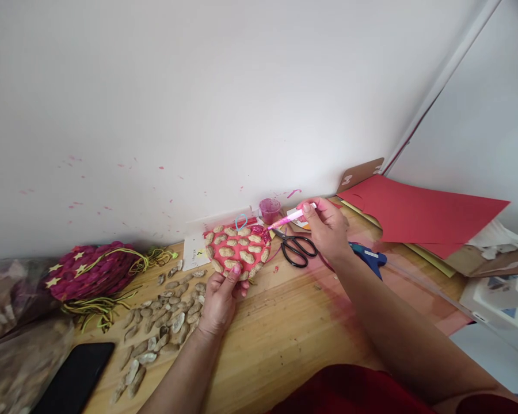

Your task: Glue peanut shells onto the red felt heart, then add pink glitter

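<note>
My left hand [223, 296] grips the lower edge of a red card covered with rows of peanut shells [237, 251], thumb on top. A white-handled paintbrush [291, 217], smeared pink, is pinched in my right hand [326, 225]. Its tip meets the card's upper right corner, where a couple of shells are painted magenta. Behind the brush stands a small plastic cup [269, 210] with pink paint inside. Black-handled scissors [299, 251] lie just below the brush, to the right of the card.
Loose peanut shells [172, 310] spread over the wooden table [259, 356] at left. Beside them are magenta pieces with yellow stars and cords [92, 273], a black phone [75, 376] and plastic bags [21, 322]. A blue glue gun [371, 259] and red card sheets [423, 213] lie right.
</note>
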A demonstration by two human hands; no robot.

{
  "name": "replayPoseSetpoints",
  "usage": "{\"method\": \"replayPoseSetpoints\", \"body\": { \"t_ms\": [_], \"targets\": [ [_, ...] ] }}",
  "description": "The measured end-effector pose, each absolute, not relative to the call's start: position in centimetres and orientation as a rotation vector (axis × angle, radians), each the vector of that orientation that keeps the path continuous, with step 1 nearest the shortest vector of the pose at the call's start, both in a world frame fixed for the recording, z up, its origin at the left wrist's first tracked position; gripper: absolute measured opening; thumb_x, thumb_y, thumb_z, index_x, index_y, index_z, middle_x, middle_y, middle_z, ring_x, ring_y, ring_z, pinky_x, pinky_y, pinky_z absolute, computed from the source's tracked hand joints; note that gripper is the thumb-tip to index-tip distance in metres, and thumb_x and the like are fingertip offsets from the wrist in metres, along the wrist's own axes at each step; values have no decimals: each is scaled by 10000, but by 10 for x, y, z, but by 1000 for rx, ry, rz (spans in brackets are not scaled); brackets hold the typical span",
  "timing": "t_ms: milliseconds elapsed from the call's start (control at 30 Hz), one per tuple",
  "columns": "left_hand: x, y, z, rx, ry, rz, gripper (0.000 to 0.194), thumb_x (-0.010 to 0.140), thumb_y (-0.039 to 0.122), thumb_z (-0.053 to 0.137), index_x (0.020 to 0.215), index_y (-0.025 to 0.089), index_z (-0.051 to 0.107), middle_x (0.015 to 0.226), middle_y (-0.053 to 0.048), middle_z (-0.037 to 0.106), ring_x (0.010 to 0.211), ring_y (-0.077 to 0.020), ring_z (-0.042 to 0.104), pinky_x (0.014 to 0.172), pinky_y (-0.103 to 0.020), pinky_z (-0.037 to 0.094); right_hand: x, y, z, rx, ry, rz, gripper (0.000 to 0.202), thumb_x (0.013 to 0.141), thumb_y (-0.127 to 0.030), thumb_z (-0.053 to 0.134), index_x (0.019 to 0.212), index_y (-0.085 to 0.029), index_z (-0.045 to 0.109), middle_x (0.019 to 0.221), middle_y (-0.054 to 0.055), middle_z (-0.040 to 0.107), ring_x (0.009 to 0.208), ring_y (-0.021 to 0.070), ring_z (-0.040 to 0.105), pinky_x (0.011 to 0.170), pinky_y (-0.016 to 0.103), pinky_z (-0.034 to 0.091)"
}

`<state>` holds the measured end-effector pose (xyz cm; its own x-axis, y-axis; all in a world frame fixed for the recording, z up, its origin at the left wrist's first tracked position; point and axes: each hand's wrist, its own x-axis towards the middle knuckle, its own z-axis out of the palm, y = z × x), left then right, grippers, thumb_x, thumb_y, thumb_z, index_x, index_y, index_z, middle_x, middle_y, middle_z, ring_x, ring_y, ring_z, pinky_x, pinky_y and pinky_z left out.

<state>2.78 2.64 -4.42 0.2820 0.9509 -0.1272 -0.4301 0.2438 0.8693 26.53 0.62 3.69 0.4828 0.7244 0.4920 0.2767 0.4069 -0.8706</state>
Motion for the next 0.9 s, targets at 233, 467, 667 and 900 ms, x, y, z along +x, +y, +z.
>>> {"method": "replayPoseSetpoints", "body": {
  "t_ms": [233,467,667,900],
  "targets": [
    [29,26,-44,829,776,1109,414,613,473,931,664,140,689,575,-18,653,495,-107,578,430,-185,430,265,7,38,-1166,-1138,354,400,885,-612,656,854,-213,652,656,-16,563,574,122,500,495,239,390],
    [28,26,-45,833,773,1101,414,613,477,930,662,141,694,568,-23,653,488,-107,575,432,-188,432,265,7,37,-1163,-1101,351,407,869,-623,670,844,-217,653,670,-10,573,587,125,512,495,239,396],
    [29,25,-44,817,778,1106,413,597,467,939,666,144,692,571,-19,653,487,-110,577,424,-187,429,267,7,34,-1153,-1072,382,397,876,-607,671,869,-210,663,688,-15,581,589,118,519,528,241,419],
    [27,25,-44,830,779,1095,422,602,484,934,660,145,689,565,-22,651,482,-106,567,427,-187,428,268,10,33,-1145,-1077,390,368,884,-583,672,858,-216,660,675,-17,576,581,120,508,515,240,404]
  ]
}}
